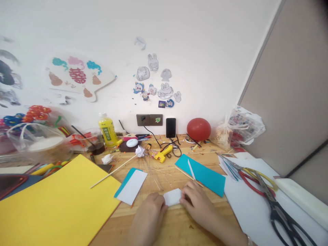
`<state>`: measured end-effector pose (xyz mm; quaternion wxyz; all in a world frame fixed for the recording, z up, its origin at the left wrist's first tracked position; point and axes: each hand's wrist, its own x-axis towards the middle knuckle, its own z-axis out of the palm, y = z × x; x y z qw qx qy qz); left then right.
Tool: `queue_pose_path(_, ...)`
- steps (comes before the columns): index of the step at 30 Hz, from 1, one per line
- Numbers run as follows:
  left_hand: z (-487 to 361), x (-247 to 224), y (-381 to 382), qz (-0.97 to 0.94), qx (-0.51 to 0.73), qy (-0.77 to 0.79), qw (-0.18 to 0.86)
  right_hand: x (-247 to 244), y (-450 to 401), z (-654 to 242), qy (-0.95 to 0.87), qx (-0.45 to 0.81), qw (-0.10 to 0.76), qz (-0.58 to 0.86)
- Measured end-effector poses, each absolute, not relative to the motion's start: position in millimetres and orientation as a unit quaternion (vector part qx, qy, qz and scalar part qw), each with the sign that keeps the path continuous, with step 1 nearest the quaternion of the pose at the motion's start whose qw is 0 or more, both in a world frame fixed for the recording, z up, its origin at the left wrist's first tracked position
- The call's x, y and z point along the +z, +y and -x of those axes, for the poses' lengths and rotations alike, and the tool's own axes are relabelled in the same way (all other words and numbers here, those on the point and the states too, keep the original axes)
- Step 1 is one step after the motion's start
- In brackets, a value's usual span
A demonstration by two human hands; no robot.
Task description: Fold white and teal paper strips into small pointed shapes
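Note:
A small white piece of paper (172, 197) lies low over the wooden table between my hands. My left hand (153, 209) grips its left end, fingers curled and closed. At the other end my right hand (196, 202) pinches the paper's edge between thumb and fingers. Left of my left hand is a white paper strip (133, 188) on top of a blue paper strip (124, 182). Beyond my right hand rests a larger blue paper sheet (205, 176), with a narrow white paper sliver (191, 169) and a thin wooden stick (186, 174) on or beside it.
Yellow card (56, 201) covers the left side. White sheets (246, 208) and two pairs of scissors (275, 201) lie right. Farther back are a yellow glue gun (163, 154), a stick with crumpled paper (115, 169), a yellow bottle (107, 131), a phone (171, 127) and a red balloon (199, 129).

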<state>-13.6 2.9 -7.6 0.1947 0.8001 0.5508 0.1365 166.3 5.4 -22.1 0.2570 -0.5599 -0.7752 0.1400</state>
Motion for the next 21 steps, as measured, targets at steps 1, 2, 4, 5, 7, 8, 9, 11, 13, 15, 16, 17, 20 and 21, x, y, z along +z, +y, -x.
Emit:
queue_pose_path(1,13.4,-7.1,3.2,-0.800,0.133,0.553,0.194,-21.6,5.7,-166.1,-0.776,0.135,0.252,0.562)
queue_pose_path(2,13.3,-6.9,3.4,-0.799,0.128,0.555,0.193,-21.2,6.1,-166.1,-0.777,0.131,0.246,0.565)
queue_pose_path(4,12.9,-7.3,3.6,-0.798,0.121,0.560,0.188,-20.2,7.3,-166.3,-0.779,0.125,0.234,0.568)
queue_pose_path(5,12.6,-7.9,3.5,-0.798,0.120,0.562,0.183,-19.7,7.8,-166.3,-0.781,0.121,0.227,0.568)
queue_pose_path(7,11.9,-9.1,3.0,-0.798,0.118,0.565,0.171,-19.0,8.7,-165.7,-0.787,0.118,0.214,0.567)
queue_pose_path(8,11.5,-9.7,2.8,-0.799,0.116,0.566,0.164,-19.0,9.1,-165.2,-0.788,0.118,0.209,0.567)
queue_pose_path(9,11.0,-10.3,2.8,-0.801,0.113,0.567,0.156,-19.4,9.4,-164.8,-0.789,0.116,0.207,0.567)
queue_pose_path(11,10.1,-11.5,3.2,-0.804,0.107,0.568,0.140,-21.1,10.2,-164.2,-0.788,0.110,0.206,0.569)
queue_pose_path(13,9.3,-12.9,4.2,-0.806,0.106,0.569,0.125,-23.8,11.3,-164.2,-0.788,0.103,0.210,0.570)
queue_pose_path(15,8.5,-14.4,5.4,-0.808,0.107,0.569,0.112,-26.4,12.2,-164.3,-0.787,0.098,0.214,0.571)
queue_pose_path(16,8.1,-15.2,5.9,-0.809,0.107,0.569,0.106,-27.4,12.4,-164.2,-0.786,0.095,0.217,0.572)
queue_pose_path(17,7.7,-15.8,6.3,-0.810,0.107,0.568,0.099,-28.1,12.4,-164.0,-0.784,0.093,0.219,0.573)
queue_pose_path(20,6.6,-16.3,6.3,-0.810,0.104,0.571,0.082,-29.4,11.0,-161.9,-0.779,0.084,0.221,0.581)
queue_pose_path(21,6.5,-15.9,6.1,-0.809,0.102,0.573,0.079,-29.9,10.3,-161.0,-0.777,0.079,0.221,0.584)
